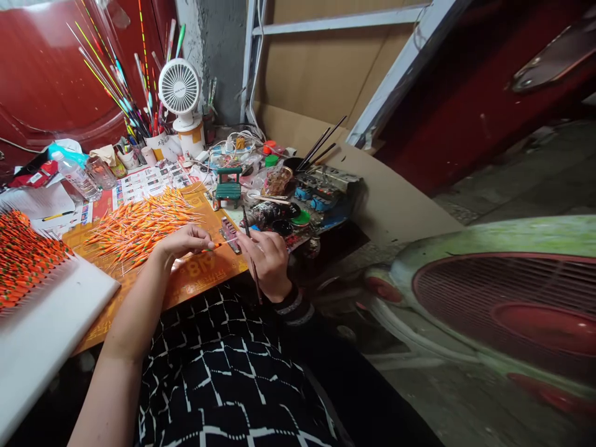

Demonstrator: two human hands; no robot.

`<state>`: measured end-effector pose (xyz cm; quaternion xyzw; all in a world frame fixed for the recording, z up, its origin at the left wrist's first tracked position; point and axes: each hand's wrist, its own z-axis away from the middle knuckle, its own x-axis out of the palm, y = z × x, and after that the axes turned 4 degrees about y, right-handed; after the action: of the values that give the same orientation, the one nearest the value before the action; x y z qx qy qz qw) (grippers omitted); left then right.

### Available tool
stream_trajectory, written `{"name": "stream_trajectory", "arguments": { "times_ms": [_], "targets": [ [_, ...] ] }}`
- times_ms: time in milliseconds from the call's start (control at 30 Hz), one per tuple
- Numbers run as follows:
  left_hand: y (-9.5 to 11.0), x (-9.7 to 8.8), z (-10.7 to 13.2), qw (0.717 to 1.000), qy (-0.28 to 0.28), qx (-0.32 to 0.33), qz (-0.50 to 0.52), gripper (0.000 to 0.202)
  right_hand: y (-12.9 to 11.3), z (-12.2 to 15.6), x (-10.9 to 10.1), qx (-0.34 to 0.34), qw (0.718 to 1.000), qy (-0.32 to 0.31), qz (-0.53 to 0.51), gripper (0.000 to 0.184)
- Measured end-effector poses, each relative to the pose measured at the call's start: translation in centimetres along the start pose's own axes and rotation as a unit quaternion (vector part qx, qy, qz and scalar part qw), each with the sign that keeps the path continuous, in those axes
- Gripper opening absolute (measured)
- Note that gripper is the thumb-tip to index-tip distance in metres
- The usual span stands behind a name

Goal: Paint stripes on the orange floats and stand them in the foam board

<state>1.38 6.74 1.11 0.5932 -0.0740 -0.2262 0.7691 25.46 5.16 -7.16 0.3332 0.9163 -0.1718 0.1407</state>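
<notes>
Rack of orange floats (28, 264) cut off by the left frame edge; big red-and-green fan (493, 304) cut off at right. Right hand (266, 264) hides the middle of a thin dark stick (254, 272). Small parts along the tabletop's (234, 214) far edge too small to tell.

Soft, even daylight-like light fills this corner, with no lamp in view and no hard glare on the orange mat (205, 279). The shadows are deep at 5 o'clock, beneath the tabletop (228, 214) and across the dark floor (503, 180). The wide lens bends the edges: the white board (41, 335) at 8 o'clock and the red-grilled fan (507, 310) at 4 o'clock stretch. The central fingers (261, 245) look sharp.
</notes>
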Motion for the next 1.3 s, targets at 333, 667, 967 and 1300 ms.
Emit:
{"name": "stream_trajectory", "arguments": {
  "times_ms": [333, 667, 967, 1300],
  "targets": [
    [-0.4, 3.2, 2.3, 0.986, 0.14, 0.083, 0.039, 0.038, -4.0, -1.5, -0.3, 0.109, 0.975, 0.017, -0.193, 0.016],
    [-6.5, 7.9, 10.6, 0.925, 0.353, 0.098, 0.102, 0.048, -10.7, 2.2, 1.4, 0.14, 0.919, -0.074, -0.362, 0.009],
    [-12.1, -1.1, 31.5, 0.734, 0.66, -0.035, -0.155, 0.014, -11.2, 4.2, 1.3, 0.151, 0.903, -0.145, -0.375, 0.029],
    [-14.6, -8.8, 39.2, 0.575, 0.76, -0.207, -0.22, 0.016, -10.9, 4.4, 1.1, 0.143, 0.904, -0.166, -0.367, 0.034]
  ]
}}
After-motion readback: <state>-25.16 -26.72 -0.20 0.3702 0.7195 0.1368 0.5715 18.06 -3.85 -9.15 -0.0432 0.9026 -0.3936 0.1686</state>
